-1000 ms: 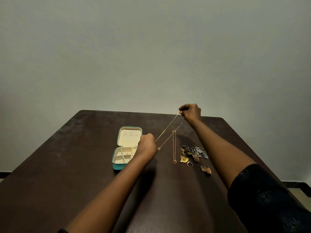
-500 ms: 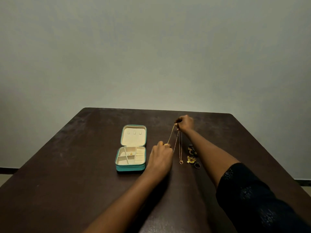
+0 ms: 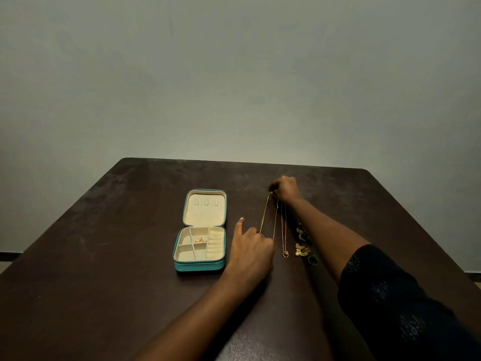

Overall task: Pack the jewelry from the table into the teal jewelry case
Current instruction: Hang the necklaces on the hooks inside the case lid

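— Case status?
— The teal jewelry case (image 3: 199,265) lies open on the counter (image 3: 104,256), lid folded back. A small gold piece (image 3: 200,240) sits in a middle compartment.
— Hands?
— The right hand (image 3: 285,190) pinches the far end of a gold chain (image 3: 265,214). The left hand (image 3: 250,246), just right of the case, holds the near end with its index finger extended. A pendant necklace (image 3: 283,230) and a cluster of ornaments (image 3: 303,241) lie beside the right forearm.

1 head view, high, facing forward and down, table (image 3: 109,256) near
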`<state>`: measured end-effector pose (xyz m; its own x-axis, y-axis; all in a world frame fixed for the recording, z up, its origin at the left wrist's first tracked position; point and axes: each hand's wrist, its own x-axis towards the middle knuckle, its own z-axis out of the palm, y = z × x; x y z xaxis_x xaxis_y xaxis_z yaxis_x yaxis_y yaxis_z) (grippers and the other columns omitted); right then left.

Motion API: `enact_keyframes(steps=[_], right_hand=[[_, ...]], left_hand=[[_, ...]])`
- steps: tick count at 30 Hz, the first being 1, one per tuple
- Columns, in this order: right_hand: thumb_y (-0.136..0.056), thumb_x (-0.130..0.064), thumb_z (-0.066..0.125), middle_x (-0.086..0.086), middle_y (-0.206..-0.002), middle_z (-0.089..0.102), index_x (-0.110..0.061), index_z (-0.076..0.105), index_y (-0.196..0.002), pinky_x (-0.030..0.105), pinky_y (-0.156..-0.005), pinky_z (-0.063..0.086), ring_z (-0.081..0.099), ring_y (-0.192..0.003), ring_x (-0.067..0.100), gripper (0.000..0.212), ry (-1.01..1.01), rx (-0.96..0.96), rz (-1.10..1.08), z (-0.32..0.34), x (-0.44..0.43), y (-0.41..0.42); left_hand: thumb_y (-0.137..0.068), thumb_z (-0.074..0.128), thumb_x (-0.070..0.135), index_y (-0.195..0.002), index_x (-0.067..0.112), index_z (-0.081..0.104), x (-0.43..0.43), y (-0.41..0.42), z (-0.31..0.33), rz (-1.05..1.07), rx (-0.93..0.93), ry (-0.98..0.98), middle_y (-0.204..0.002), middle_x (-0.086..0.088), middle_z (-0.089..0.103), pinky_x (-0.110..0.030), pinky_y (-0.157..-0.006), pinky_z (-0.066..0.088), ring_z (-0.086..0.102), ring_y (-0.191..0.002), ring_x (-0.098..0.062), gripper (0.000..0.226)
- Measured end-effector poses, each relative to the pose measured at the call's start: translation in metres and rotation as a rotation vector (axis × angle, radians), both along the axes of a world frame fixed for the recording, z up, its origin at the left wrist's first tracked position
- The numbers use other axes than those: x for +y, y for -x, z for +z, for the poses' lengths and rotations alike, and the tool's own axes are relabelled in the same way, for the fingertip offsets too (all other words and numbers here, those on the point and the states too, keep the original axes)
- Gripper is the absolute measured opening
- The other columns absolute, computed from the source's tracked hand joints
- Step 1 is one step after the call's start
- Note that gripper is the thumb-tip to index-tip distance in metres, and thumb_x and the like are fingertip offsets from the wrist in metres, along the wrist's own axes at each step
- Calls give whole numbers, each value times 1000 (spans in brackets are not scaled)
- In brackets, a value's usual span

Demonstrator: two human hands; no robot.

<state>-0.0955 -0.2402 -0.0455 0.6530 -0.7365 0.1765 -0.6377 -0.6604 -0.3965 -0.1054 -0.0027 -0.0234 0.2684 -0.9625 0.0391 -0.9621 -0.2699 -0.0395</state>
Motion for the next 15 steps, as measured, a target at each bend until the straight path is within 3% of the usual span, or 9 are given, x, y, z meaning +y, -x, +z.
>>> enact_keyframes(steps=[5, 15], right_hand=[[-84, 5, 59, 16, -102, 71, -5, 74, -96, 38, -84, 55, 67, -92, 27, 22, 18, 23, 31, -4, -3, -7], [-85, 2, 61, 16, -102, 72, -4, 74, -98, 26, -81, 49, 67, -94, 24, 19, 4, 4, 17, -2, -8, -7]], left_hand=[[-95, 38, 13, -102, 9, 64, -1, -2, 1, -10, -23, 15, -95, -12, 67, -53, -115, 2, 56, -102, -27, 28], [-92, 37, 4, -107, 9, 62, -4, 7, -5, 183, 88, 25, -104, -11, 66, -57, -113, 2, 55, -108, -29, 29]])
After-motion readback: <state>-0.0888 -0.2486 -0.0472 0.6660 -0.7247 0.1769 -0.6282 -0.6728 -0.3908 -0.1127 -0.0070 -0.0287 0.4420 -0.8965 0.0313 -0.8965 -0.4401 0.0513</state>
